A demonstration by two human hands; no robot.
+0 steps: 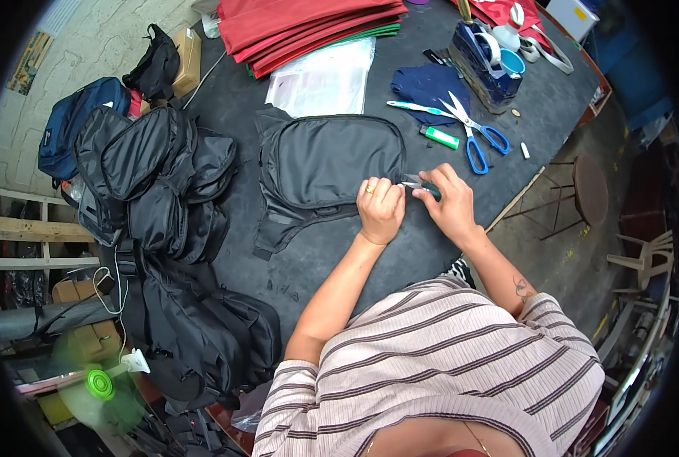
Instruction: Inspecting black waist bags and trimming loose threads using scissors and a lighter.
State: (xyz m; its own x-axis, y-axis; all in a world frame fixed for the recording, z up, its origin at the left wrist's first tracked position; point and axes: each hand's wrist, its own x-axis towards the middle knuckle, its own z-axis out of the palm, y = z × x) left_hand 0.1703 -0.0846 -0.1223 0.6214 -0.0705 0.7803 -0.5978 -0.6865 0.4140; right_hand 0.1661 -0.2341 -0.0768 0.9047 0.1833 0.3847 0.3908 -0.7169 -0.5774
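While a black bag panel [339, 156] on the dark table [423, 245] is apparently pinched at its near right corner by the left hand [382, 212], a green-handled cutter [429, 188] is grasped by the right hand [452, 199]; trimming seems under way (taut cloth is likely called for next). Scissors [469, 125] are laid far right, black bags [134, 156] heaped left; 1 stool [591, 189] is seen beyond the table's right edge.

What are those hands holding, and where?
Left hand: the black bag piece, by its near right corner. Right hand: a metal-tipped tool, by its green handle.
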